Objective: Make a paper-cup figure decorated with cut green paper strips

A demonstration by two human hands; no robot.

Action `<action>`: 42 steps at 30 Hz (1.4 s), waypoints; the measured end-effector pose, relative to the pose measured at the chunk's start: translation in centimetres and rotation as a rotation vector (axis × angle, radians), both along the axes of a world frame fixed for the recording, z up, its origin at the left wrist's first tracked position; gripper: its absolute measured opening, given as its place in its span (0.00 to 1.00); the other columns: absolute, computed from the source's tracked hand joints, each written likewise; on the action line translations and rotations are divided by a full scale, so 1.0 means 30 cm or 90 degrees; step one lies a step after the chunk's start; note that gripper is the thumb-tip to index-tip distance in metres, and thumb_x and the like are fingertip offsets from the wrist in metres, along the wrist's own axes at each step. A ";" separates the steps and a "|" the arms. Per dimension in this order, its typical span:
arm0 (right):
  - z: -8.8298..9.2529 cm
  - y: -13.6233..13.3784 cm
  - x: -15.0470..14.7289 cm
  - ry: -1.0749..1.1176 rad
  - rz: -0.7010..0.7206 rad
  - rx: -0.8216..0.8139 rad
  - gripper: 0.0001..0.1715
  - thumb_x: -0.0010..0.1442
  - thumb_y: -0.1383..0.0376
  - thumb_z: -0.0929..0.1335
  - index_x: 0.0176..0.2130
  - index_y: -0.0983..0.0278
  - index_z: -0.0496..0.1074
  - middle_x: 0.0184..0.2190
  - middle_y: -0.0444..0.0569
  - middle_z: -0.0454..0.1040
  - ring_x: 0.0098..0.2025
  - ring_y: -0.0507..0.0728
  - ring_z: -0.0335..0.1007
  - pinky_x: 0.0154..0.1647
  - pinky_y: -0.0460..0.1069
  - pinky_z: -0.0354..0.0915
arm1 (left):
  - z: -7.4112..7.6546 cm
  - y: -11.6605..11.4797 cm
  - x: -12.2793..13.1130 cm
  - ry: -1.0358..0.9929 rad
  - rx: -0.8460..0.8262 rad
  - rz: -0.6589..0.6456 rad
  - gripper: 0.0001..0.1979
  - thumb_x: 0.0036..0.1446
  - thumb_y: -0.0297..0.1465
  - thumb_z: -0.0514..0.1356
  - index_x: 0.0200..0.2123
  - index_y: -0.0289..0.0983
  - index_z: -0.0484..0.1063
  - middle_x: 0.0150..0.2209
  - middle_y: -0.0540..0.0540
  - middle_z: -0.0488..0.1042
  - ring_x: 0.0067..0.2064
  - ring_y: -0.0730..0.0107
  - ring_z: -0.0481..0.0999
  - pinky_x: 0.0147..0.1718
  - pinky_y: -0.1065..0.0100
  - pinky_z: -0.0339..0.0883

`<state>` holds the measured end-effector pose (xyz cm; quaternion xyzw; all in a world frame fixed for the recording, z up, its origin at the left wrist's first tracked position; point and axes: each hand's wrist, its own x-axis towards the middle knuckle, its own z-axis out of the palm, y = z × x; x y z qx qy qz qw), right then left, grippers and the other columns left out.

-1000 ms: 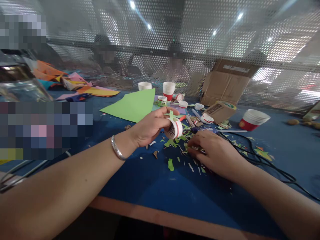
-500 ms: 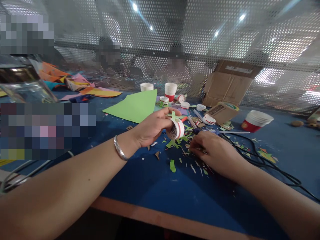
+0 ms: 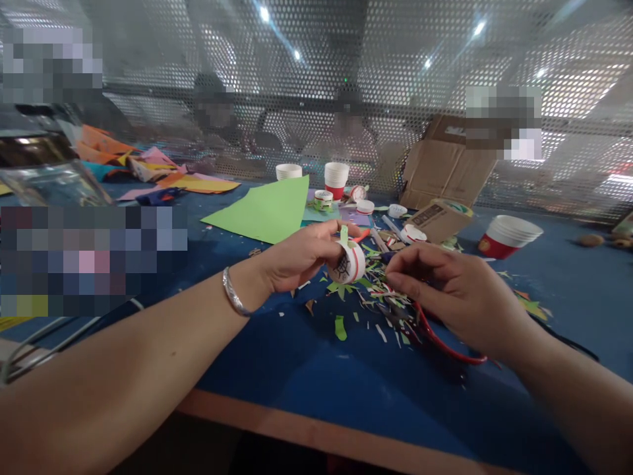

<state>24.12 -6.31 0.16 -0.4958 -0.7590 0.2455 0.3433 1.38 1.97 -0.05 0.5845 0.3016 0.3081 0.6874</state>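
My left hand [image 3: 309,254], a silver bangle at its wrist, grips the cut-off base of a paper cup [image 3: 355,262] between thumb and fingers. The piece is white with a red stripe, dark drawn lines on its flat face and a green paper strip [image 3: 344,234] standing up at its top. To its right, my right hand [image 3: 452,290] is closed with thumb and fingertips together; what they hold, if anything, is hidden. Below that hand lies a red looped handle [image 3: 452,353], probably of scissors, among paper scraps [image 3: 390,297].
A green sheet [image 3: 267,214] lies behind my left hand. Farther back are stacked paper cups [image 3: 337,178], small cut cup pieces [image 3: 364,207] and cardboard [image 3: 442,171]. More cups [image 3: 509,236] stand at right. Coloured paper [image 3: 198,183] and a glass jar [image 3: 54,175] are at left.
My right hand has lifted and shifted slightly right, uncovering the red handle and more scraps beneath. My left hand keeps the cup piece nearly in place, its drawn face turned slightly more into view.
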 end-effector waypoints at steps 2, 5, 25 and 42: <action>0.009 -0.012 -0.010 0.050 0.013 -0.021 0.10 0.67 0.56 0.70 0.39 0.60 0.75 0.31 0.41 0.75 0.32 0.51 0.68 0.33 0.46 0.62 | 0.009 -0.007 0.000 0.014 -0.013 -0.021 0.24 0.45 0.20 0.58 0.48 0.36 0.69 0.30 0.52 0.71 0.28 0.75 0.66 0.28 0.70 0.56; 0.020 -0.020 -0.025 0.075 0.039 -0.044 0.12 0.67 0.56 0.70 0.37 0.61 0.75 0.29 0.42 0.74 0.30 0.50 0.67 0.30 0.45 0.61 | 0.020 -0.017 0.000 0.040 -0.033 -0.063 0.25 0.45 0.21 0.59 0.49 0.37 0.69 0.29 0.52 0.71 0.29 0.74 0.68 0.29 0.70 0.57; 0.010 -0.012 -0.041 0.066 0.053 -0.125 0.12 0.65 0.56 0.71 0.36 0.62 0.76 0.26 0.42 0.72 0.27 0.50 0.62 0.26 0.45 0.59 | 0.010 -0.023 0.005 0.057 -0.055 -0.157 0.29 0.45 0.21 0.60 0.53 0.36 0.68 0.31 0.49 0.78 0.29 0.71 0.75 0.27 0.71 0.64; 0.001 -0.040 -0.043 -0.062 -0.011 0.239 0.06 0.66 0.66 0.70 0.44 0.58 0.76 0.39 0.47 0.77 0.38 0.55 0.74 0.39 0.50 0.70 | 0.013 -0.018 0.001 -0.017 -0.121 -0.133 0.27 0.41 0.20 0.57 0.49 0.35 0.71 0.27 0.51 0.74 0.27 0.72 0.71 0.27 0.70 0.63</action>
